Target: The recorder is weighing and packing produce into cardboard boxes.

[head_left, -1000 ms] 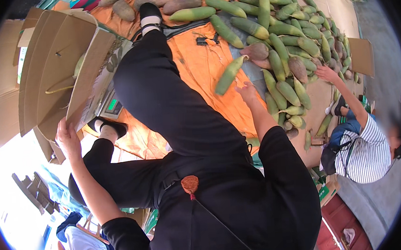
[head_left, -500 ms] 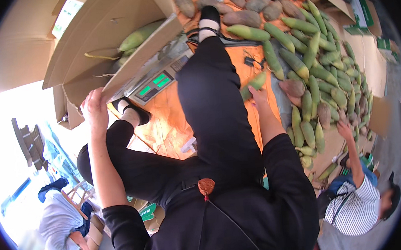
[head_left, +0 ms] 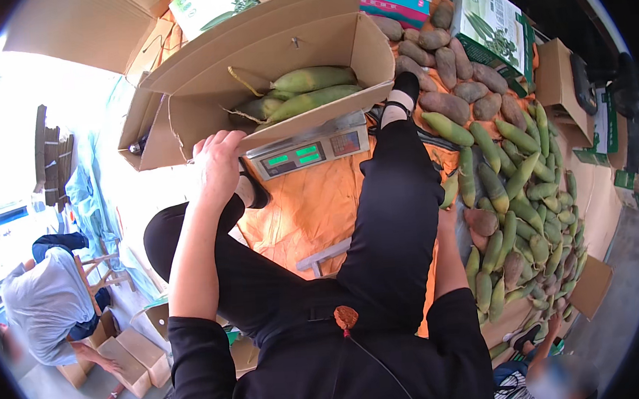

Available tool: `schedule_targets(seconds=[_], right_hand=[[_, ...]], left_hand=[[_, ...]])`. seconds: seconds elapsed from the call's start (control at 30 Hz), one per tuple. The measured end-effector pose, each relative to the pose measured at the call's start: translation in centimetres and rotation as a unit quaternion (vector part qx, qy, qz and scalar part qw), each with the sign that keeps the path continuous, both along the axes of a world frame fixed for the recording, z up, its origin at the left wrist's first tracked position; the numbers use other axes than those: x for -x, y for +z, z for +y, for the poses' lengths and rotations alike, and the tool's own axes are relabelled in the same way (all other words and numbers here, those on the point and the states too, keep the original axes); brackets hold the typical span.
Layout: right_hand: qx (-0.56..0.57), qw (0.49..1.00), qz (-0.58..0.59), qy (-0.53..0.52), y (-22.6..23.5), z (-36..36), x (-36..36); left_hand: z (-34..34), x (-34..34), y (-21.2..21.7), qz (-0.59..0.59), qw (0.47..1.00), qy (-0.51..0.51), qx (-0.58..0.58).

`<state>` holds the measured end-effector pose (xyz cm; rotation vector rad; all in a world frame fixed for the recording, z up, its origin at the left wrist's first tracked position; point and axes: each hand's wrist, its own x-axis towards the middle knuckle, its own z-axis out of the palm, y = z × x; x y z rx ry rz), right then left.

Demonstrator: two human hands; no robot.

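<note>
The left hand (head_left: 219, 158) closes over the near edge of the carton (head_left: 376, 55). Right of the carton, the right hand (head_left: 445, 219) is mostly hidden; I cannot tell whether it grips the adjacent green radish (head_left: 450, 189). The carton already contains a few radishes (head_left: 314, 103); a large heap (head_left: 510, 239) remains at its right.

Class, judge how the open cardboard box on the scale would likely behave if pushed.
The cardboard box would probably flex, since it looks thin-sided. It might slide or tip, because it overhangs the scale on the left. The long green vegetables inside would likely add weight.
</note>
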<state>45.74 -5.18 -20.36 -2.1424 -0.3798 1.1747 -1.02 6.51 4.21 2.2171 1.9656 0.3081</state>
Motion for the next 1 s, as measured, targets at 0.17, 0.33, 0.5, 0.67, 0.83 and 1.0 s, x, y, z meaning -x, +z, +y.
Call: schedule_targets(seconds=[0.17,0.33,0.5,0.67,0.83,1.0], right_hand=[[-0.135,0.987,-0.006,0.09,6.5,4.2,-1.8],[-0.276,0.937,-0.053,0.21,19.8,11.7,1.9],[-0.401,0.834,-0.077,0.371,30.3,17.1,9.1],[-0.51,0.662,-0.218,0.505,33.7,21.2,17.2],[-0.496,0.62,-0.279,0.54,34.3,21.7,23.1],[-0.417,0.773,-0.12,0.463,31.3,21.5,18.0]], left_hand=[[-0.1,-0.1,-0.1,-0.001,1.0,0.016,0.004],[-0.1,0.0,-0.2,-0.018,0.999,0.0,-0.046],[-0.5,0.3,0.4,-0.034,0.998,-0.013,-0.055],[-0.3,-0.1,1.0,-0.07,0.996,-0.021,-0.056],[-0.4,0.2,1.5,-0.1,0.994,-0.029,-0.043],[-0.6,0.5,1.6,-0.098,0.993,-0.033,-0.053]])
